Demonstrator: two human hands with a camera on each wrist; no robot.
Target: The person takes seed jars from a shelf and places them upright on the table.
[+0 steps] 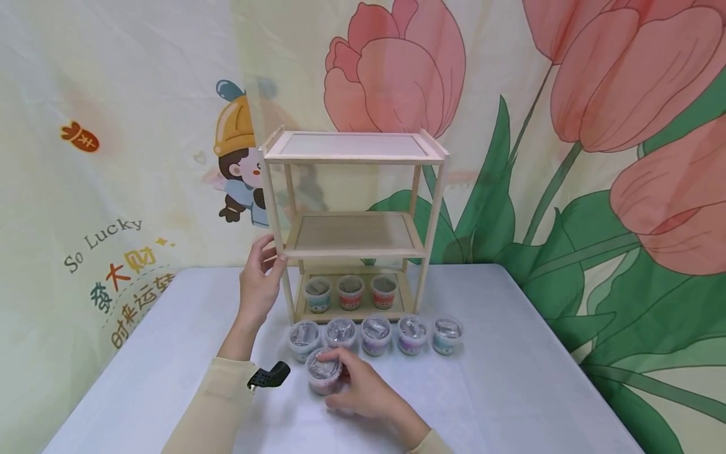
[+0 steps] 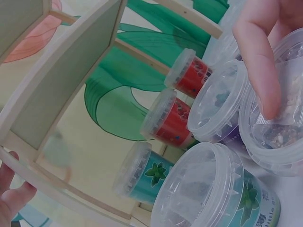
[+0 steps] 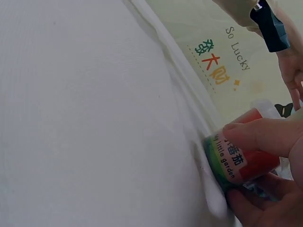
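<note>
A red-labelled plastic tub (image 1: 324, 372) is gripped on the white tablecloth (image 1: 510, 378) by the right hand (image 1: 363, 391), fingers curled round it. The wooden shelf rack (image 1: 351, 221) is steadied at its left post by the left hand (image 1: 258, 277), thumb and fingers pinching. Three tubs (image 1: 351, 292) are already placed on the bottom shelf; five more (image 1: 375, 334) are left in a row in front, so roughly a third seems done

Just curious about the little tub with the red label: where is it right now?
In the head view the red-labelled tub sits on the table, held by the right hand, just in front of the row of five tubs.
</note>
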